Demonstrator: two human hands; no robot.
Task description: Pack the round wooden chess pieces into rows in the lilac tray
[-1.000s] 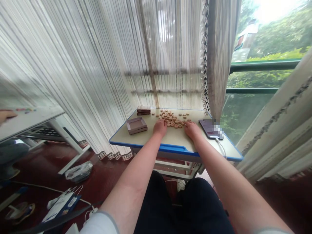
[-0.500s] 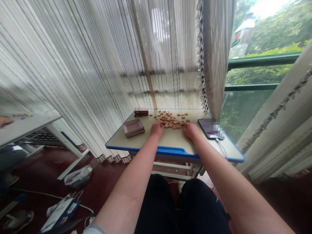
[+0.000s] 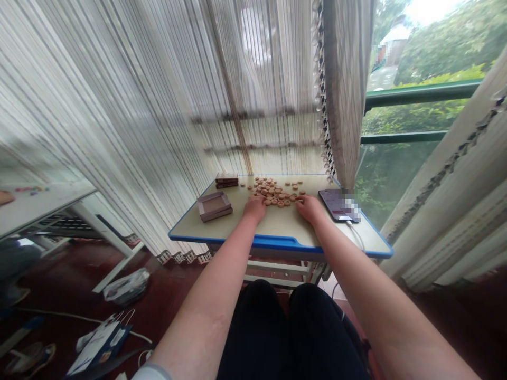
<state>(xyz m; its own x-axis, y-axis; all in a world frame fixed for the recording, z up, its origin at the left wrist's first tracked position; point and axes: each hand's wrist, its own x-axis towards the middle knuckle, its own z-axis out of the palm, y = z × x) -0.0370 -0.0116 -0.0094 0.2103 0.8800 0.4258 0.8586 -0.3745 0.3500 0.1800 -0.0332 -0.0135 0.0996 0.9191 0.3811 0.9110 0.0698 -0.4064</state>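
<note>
A loose pile of round wooden Chinese chess pieces (image 3: 273,192) lies on the desk (image 3: 273,229), some with dark marks on top. At the pile's near left edge, my left hand (image 3: 255,208) has its fingers bent down among the pieces; what its fingertips hold is hidden. Opposite it, at the near right edge, my right hand (image 3: 309,208) rests with thumb and fingers closed about a piece. Left of the pile stands an open shallow cardboard box (image 3: 215,206).
Behind the box sits a small dark stack of flat boxes (image 3: 227,180). A phone (image 3: 338,206) with a cable lies at the right. Curtains (image 3: 261,132) hang behind the desk. Another table (image 3: 47,206), with a person's hand (image 3: 5,197), stands far left; bags (image 3: 127,286) lie on the floor.
The whole view has shifted slightly. My left fingers have spread a little further over the pile's left edge. My right hand stays at the right edge of the pile.
</note>
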